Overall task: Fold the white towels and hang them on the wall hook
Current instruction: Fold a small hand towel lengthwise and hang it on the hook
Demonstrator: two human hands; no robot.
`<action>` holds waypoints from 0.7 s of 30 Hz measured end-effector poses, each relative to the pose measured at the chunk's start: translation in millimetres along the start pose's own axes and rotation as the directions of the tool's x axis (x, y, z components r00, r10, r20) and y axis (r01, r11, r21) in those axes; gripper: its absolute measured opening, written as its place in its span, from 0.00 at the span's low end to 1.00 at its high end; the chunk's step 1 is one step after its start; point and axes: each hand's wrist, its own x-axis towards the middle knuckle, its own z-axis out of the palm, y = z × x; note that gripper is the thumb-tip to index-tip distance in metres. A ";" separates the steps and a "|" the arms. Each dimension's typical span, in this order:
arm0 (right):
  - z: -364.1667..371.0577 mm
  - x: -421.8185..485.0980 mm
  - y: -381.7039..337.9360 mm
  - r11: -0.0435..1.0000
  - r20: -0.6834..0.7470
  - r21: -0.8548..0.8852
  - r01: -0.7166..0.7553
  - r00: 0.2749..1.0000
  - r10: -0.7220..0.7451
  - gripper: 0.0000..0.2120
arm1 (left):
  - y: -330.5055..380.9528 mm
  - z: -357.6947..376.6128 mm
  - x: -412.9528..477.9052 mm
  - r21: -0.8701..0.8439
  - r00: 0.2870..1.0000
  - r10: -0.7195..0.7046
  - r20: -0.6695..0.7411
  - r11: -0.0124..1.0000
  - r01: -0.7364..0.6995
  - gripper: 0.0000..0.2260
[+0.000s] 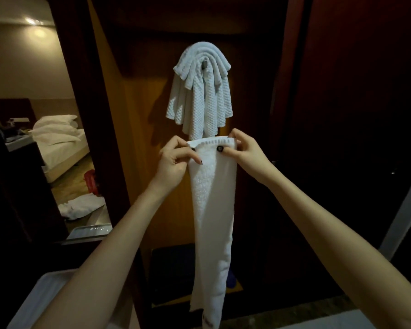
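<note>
The left hand [173, 157] is pinching the top left corner of a long white towel [211, 210], with thumb and curled fingers closing on the hem. The right hand [244, 150] is gripping the top right corner, its fingers curling round the folded edge. Together the hands are holding the towel's short top edge level, straight below the wall hook [204, 64]. The towel, folded lengthwise into a narrow strip, is hanging freely from that edge, and its lower end is reaching the bottom of the view.

Over the hook, several white waffle-weave towels [199, 100] are draping in layers, their ends dangling just above the held towel's top edge. The hook is sitting on a wooden wall panel [147, 115]. Far below the hook, a dark mat [171, 269] is lying on the floor. Well to the left of the hook, a bed [64, 150] with white pillows [55, 131] is showing through an opening. Below and to the left of the hook, a crumpled white cloth [81, 205] is lying on the floor.
</note>
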 end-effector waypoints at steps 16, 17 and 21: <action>-18.3 10.7 -18.4 0.991 -0.057 0.043 0.129 0.990 -0.126 0.32 | 15.0 4.9 13.2 -0.215 0.947 -0.234 0.221 0.935 0.281 0.11; -19.1 9.8 -17.1 0.991 -0.075 0.100 0.094 0.993 -0.086 0.34 | 16.3 6.8 14.4 -0.212 0.942 -0.236 0.237 0.934 0.287 0.10; -14.5 -8.8 -5.0 0.917 -0.009 0.397 -0.044 0.999 0.052 0.42 | 19.5 10.6 22.9 -0.223 0.957 -0.219 0.188 0.940 0.258 0.13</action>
